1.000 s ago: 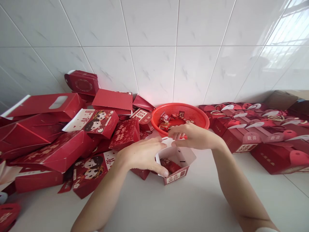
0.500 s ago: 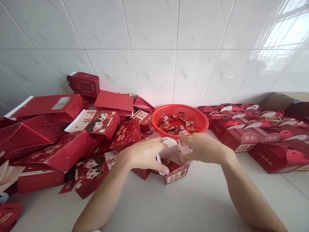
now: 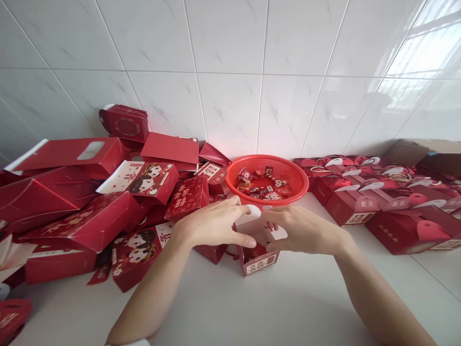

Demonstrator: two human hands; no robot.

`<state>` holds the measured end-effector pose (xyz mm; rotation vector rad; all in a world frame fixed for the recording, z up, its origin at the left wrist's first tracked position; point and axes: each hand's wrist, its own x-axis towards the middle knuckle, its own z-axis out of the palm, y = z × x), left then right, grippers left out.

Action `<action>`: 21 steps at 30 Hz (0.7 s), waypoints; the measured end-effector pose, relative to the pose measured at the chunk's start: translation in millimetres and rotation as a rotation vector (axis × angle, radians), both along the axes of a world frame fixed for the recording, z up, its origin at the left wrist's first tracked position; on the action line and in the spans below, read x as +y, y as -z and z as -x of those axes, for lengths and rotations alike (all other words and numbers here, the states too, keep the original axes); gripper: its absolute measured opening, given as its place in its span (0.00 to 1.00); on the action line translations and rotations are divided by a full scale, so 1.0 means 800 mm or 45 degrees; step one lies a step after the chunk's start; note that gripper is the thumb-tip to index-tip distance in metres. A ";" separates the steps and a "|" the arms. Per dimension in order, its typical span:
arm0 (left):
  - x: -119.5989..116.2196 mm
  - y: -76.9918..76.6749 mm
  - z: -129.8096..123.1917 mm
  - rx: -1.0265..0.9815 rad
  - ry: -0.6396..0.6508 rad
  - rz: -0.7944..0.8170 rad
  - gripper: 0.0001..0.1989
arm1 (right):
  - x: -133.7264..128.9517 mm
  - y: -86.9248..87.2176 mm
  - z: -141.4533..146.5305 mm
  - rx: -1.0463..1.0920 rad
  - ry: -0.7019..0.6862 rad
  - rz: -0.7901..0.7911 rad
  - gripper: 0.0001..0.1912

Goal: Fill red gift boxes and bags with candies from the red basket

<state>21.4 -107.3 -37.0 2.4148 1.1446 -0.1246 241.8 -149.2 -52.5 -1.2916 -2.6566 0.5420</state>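
The left hand (image 3: 212, 225) and right hand (image 3: 300, 229) close from either side on a small red-and-white gift box (image 3: 257, 264). It stands upright on the white counter (image 3: 295, 302), just in front of a red plastic basket (image 3: 268, 157) of wrapped sweets (image 3: 261, 188). Both hands appear to grip the box's white top flaps (image 3: 252, 214) between fingers and thumbs, though the fingers hide enough that how the flaps overlap is hard to tell. A red packet (image 3: 257, 251) shows inside the box. Even pressure from both sides, with the thumbs low on the card, looks the best way to keep the thin box square and uncreased. Towards the counter's left end lies a heap of red boxes (image 3: 72, 163); towards the right, made-up boxes with handles (image 3: 349, 206) stand in rows along the back edge.
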 end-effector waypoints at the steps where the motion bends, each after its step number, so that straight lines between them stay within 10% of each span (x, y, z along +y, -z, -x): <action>1: 0.000 -0.001 0.000 -0.019 0.004 0.001 0.31 | 0.001 0.000 0.000 0.013 -0.003 0.037 0.06; 10: 0.014 0.017 -0.013 -0.117 0.326 0.032 0.16 | 0.019 0.013 -0.012 0.152 -0.045 0.330 0.05; 21: 0.019 0.027 -0.023 -0.005 0.047 -0.134 0.29 | 0.029 0.014 -0.026 0.219 -0.140 0.477 0.19</action>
